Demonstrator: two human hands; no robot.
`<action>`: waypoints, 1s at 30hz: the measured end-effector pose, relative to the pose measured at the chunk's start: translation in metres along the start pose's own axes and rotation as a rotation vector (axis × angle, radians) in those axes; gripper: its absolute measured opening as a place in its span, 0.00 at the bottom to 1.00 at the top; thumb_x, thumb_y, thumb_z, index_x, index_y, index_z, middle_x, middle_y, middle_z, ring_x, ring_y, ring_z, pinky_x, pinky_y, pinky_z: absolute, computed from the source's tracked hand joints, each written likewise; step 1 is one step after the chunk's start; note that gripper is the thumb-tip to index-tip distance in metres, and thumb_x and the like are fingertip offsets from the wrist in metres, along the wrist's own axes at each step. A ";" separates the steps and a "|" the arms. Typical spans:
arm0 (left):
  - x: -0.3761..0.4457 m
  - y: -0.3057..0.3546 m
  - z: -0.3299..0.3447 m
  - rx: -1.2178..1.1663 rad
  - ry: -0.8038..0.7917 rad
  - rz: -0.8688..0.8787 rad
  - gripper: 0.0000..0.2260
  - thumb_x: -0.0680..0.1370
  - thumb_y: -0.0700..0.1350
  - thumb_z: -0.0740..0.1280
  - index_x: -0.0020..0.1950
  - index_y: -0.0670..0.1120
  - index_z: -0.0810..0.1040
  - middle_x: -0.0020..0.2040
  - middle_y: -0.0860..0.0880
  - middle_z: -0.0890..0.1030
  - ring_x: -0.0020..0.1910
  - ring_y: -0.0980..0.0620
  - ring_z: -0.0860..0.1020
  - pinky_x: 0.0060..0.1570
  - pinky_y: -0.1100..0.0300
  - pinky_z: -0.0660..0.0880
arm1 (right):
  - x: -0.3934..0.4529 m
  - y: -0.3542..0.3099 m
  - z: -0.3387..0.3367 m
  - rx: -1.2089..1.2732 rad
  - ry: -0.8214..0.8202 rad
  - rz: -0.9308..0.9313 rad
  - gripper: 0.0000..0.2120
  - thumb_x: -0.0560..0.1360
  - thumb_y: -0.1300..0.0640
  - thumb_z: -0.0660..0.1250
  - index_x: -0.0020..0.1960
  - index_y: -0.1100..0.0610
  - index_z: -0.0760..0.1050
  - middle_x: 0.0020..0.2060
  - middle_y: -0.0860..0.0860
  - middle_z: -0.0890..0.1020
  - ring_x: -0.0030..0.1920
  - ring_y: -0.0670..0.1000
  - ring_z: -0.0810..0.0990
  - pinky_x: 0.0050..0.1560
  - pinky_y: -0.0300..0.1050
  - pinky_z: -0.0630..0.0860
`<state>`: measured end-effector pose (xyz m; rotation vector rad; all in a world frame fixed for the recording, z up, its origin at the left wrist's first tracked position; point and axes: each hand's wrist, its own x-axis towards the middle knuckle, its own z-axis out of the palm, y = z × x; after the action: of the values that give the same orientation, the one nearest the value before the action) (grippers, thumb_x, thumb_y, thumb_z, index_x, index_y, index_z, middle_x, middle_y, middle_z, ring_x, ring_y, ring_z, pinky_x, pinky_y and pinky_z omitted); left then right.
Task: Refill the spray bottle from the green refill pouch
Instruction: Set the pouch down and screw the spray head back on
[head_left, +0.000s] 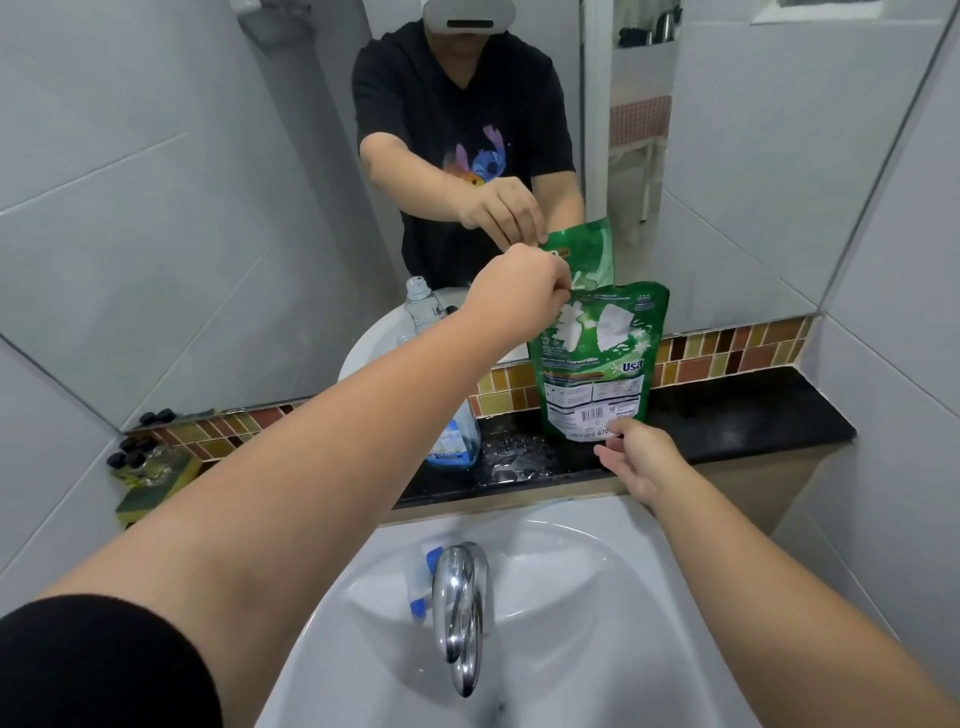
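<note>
The green refill pouch (597, 364) stands upright on the black counter (727, 415) in front of the mirror. My left hand (519, 291) pinches its top left corner. My right hand (639, 457) holds its bottom edge, thumb on the front near the barcode. The clear spray bottle (457, 441), with blue liquid at the bottom, stands left of the pouch, mostly hidden by my left forearm; its open neck (418, 296) shows above the arm. A white and blue spray head (422, 577) lies in the sink behind the tap.
A chrome tap (460, 603) sits over the white basin (597, 623) below me. Water drops (514, 457) lie on the counter. A yellow-green sponge (150, 491) and small black-capped bottles (130, 457) sit at the left end. Tiled walls close in on both sides.
</note>
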<state>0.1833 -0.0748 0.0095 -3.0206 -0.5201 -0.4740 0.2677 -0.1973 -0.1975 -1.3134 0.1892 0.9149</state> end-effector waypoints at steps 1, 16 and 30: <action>-0.001 -0.001 0.000 -0.004 0.004 -0.004 0.11 0.80 0.45 0.65 0.57 0.46 0.84 0.52 0.45 0.85 0.49 0.45 0.81 0.51 0.50 0.79 | 0.000 0.000 -0.002 -0.009 0.001 0.004 0.18 0.81 0.62 0.62 0.69 0.67 0.69 0.49 0.59 0.75 0.62 0.63 0.77 0.59 0.50 0.75; -0.198 -0.055 0.026 -0.597 0.260 -0.555 0.08 0.78 0.49 0.69 0.55 0.53 0.84 0.46 0.60 0.83 0.42 0.64 0.79 0.43 0.68 0.77 | -0.072 0.063 0.015 -0.990 -0.381 -0.528 0.12 0.77 0.63 0.67 0.50 0.46 0.79 0.47 0.48 0.83 0.46 0.49 0.80 0.45 0.39 0.76; -0.301 -0.179 0.163 -0.240 0.096 -0.774 0.15 0.80 0.51 0.66 0.66 0.53 0.78 0.70 0.49 0.73 0.70 0.45 0.68 0.68 0.45 0.68 | -0.060 0.133 0.163 -2.028 -0.731 -0.434 0.16 0.77 0.57 0.68 0.64 0.59 0.78 0.58 0.57 0.81 0.56 0.58 0.80 0.53 0.47 0.77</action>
<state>-0.0986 0.0128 -0.2395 -2.8646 -1.7403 -0.7389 0.0810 -0.0844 -0.2124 -2.4028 -1.9979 1.0140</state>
